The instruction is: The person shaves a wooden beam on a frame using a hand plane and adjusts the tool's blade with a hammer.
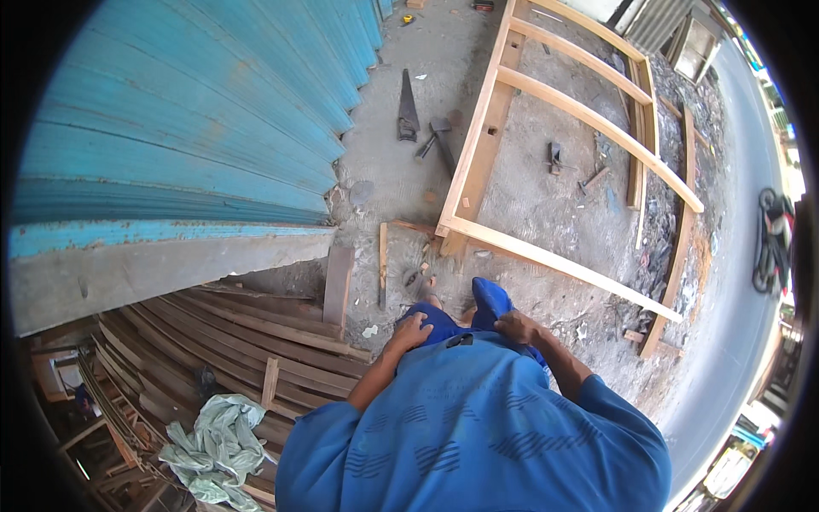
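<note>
My left hand (412, 331) is closed at the left thigh of my blue trousers (491, 300), with the cloth gathered at its fingers. On the other side, my right hand (516, 328) is curled shut against the right leg of the same trousers; its fingertips are partly hidden. Just ahead, a pale wooden frame (563, 257) with long crosspieces lies over the rough ground. A handsaw (408, 107) and a hammer (441, 135) rest left of the frame. Inside it sits a dark hand plane (555, 159). Neither hand touches any tool.
Corrugated blue metal sheeting (196, 111) rises on the left above a grey beam (171, 273). Stacked planks (230, 341) and a crumpled pale green sheet (217, 448) lie lower left. A road (729, 341) with a motorcycle (772, 243) runs along the right.
</note>
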Motion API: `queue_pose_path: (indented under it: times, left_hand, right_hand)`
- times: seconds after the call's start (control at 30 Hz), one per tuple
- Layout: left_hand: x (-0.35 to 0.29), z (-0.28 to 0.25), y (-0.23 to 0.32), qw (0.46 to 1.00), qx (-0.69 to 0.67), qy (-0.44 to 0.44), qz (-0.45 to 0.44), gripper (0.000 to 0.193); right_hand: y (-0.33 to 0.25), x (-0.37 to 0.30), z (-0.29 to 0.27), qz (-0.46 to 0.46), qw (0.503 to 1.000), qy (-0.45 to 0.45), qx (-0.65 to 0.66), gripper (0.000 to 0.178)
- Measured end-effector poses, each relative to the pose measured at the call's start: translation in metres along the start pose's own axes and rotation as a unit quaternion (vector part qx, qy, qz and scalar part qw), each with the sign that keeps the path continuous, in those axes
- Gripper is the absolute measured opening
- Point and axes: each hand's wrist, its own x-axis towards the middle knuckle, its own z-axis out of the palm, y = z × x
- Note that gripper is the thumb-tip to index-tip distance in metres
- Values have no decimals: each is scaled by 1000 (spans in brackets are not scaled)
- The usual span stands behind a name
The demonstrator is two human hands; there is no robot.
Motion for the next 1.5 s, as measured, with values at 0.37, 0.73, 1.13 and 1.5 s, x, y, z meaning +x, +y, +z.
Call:
queue_pose_path:
  times: [0.37,0.73,1.13,1.5]
  left_hand:
    - [93,-25,47,999,17,44,-11,61]
    - [286,14,33,992,50,89,-73,80]
    - [485,69,-24,984,25,168,-58,92]
    - [504,60,-60,991,48,117,35,65]
  right_hand:
    - [24,22,70,48,983,-170,44,49]
    - [184,145,69,194,934,276,113,22]
    - [315,371,17,325,841,433,-18,44]
    - [342,390,45,300,789,536,0,29]
